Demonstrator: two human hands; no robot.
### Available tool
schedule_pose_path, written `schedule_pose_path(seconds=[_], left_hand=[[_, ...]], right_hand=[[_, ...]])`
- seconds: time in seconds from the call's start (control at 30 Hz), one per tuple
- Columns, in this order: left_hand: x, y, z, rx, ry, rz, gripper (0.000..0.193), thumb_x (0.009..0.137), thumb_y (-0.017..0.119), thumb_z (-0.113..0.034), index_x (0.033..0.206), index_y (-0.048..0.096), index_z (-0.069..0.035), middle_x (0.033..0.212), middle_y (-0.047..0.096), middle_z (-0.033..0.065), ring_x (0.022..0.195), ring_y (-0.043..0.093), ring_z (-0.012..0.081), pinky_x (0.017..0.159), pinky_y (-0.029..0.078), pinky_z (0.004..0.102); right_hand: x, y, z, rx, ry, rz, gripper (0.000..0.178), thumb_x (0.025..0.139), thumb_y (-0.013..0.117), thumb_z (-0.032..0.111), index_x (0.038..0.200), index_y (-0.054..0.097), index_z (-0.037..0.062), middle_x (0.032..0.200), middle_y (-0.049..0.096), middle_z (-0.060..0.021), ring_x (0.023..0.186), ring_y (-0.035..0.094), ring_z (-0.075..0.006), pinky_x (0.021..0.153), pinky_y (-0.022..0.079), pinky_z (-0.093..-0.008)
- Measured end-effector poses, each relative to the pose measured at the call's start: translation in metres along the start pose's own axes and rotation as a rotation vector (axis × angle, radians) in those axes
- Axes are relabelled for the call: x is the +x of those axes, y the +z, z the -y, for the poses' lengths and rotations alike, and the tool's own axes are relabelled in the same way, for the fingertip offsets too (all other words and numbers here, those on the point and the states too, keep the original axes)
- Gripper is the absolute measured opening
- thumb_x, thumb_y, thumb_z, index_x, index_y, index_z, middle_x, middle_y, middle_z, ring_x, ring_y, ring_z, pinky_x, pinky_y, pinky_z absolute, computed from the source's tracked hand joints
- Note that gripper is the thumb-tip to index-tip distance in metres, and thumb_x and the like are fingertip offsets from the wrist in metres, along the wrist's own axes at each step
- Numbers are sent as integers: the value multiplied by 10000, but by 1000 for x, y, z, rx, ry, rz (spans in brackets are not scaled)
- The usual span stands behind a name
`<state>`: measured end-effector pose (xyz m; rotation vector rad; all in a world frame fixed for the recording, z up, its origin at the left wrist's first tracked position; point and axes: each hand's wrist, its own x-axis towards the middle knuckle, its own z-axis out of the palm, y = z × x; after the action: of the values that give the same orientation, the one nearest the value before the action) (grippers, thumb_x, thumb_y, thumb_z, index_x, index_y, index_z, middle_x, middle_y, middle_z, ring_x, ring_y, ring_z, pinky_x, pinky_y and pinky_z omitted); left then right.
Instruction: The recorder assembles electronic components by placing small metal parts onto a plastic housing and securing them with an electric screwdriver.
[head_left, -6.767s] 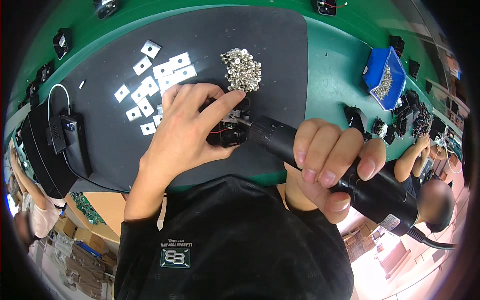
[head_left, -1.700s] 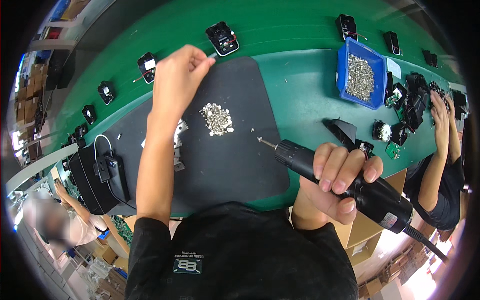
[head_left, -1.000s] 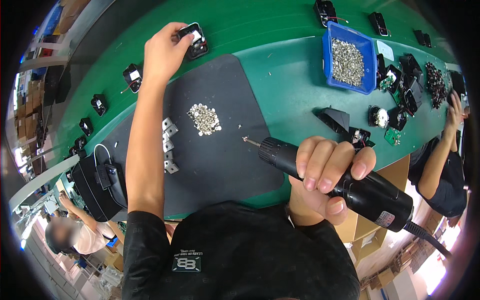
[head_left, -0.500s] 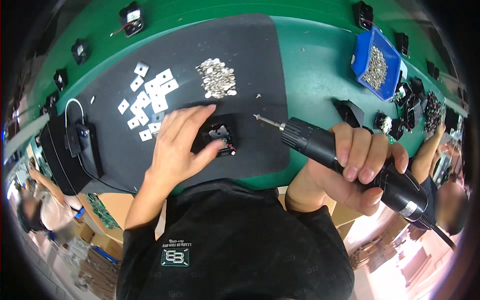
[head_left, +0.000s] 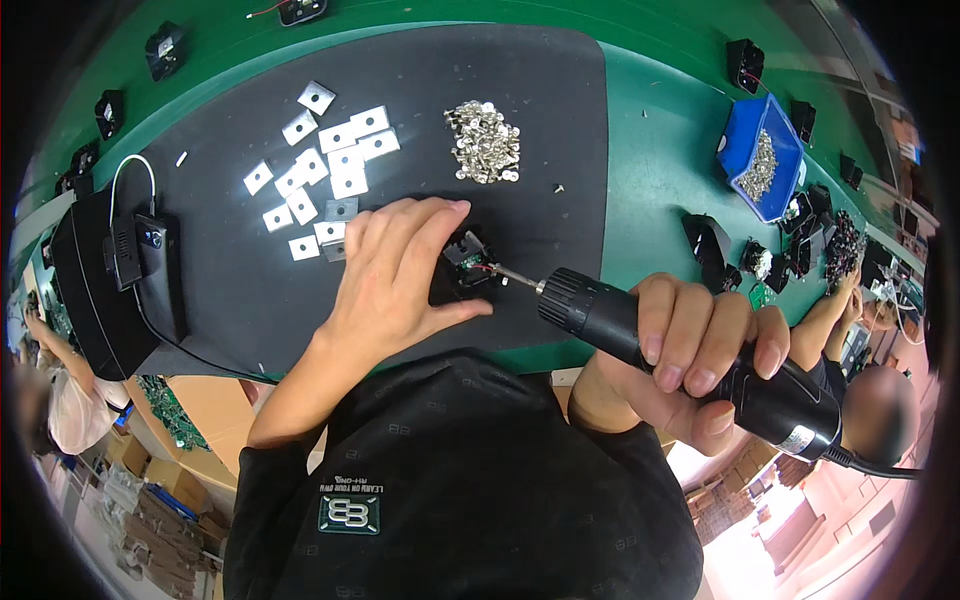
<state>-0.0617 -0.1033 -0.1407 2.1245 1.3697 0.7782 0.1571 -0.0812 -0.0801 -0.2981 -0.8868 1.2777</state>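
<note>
My right hand [head_left: 705,350] is wrapped round a corded black electric screwdriver [head_left: 585,308]. Its thin metal bit [head_left: 518,278] points left and its tip reaches the right side of a small black plastic housing [head_left: 462,278]. Inside that housing show a metal piece, a bit of green circuit board and a red wire. My left hand [head_left: 385,285] braces the housing on the dark mat, index finger at its far side and thumb at its near side. The palm hides its left part. Whether a screw sits on the bit's tip is too small to tell.
Silvery square plates [head_left: 345,160] with holes and a heap of screws [head_left: 485,142] lie on the mat [head_left: 560,100]. To the right stand a blue bin [head_left: 742,125] of small metal parts and several black housings. A black device [head_left: 160,270] with a cable stands left. Co-workers sit at both sides.
The screwdriver's bit has come from beside the housing to its right side. My left thumb has shifted from over the housing to its near edge. The whole view has shifted a little.
</note>
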Motion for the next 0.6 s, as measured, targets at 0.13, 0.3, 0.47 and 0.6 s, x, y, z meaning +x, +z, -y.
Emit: schedule_pose_path(seconds=[0.13,0.3,0.47,0.6], left_hand=[[6,3,4,-18,54,-4,867,502,893,-220,1262,521,-31,1155,597,107,1032,562,305,868,402,409],[17,-3,0,-32,30,10,786,494,865,-197,1213,588,-41,1049,592,91,949,553,282,828,420,391],[21,-2,-1,-33,23,20,747,503,854,-210,1191,611,-48,1001,582,84,903,543,274,813,422,389],[21,-2,-1,-40,11,29,733,507,847,-207,1185,617,-52,981,574,80,894,542,274,813,422,387]], right_hand=[[3,8,-10,1,47,-9,373,821,714,148,1126,499,153,817,541,11,672,530,-109,664,399,-274],[1,2,-20,-62,54,21,394,842,684,146,1150,439,160,842,534,-10,686,533,-141,670,419,-310],[3,-1,-21,-59,35,26,414,838,679,128,1142,400,157,857,541,-22,688,554,-164,661,446,-330],[4,2,-21,-72,65,20,406,841,673,132,1162,425,161,850,533,-16,700,531,-147,682,415,-317]])
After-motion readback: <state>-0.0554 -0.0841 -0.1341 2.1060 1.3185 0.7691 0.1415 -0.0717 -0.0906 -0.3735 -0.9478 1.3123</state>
